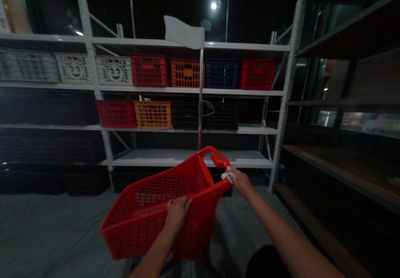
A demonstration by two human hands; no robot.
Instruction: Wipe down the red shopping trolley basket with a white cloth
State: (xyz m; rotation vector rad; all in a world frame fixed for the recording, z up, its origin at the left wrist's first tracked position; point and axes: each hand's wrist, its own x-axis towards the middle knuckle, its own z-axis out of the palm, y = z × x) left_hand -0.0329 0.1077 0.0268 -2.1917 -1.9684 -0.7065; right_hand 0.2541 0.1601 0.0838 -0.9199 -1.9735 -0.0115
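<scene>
A red plastic shopping cart [196, 224] with mesh sides stands in front of me, its basket pointing left. My left hand [178, 211] is closed over the near rim of the basket. At the handle end, my right hand [236, 179] presses a crumpled white cloth or tissue [228, 174] against the red handle. A pole [201, 73] with a white flag-shaped sign [184, 33] rises behind the handle; whether it is fixed to the cart I cannot tell. The basket's inside shows no goods where I can see it.
A white metal rack [187, 89] spans the back, holding red, orange, blue, white and black crates such as an orange crate [153, 114]. Dark shelving [340, 103] stands close on the right. Grey floor [62, 228] lies to the left, with dark crates [84, 178] beyond it.
</scene>
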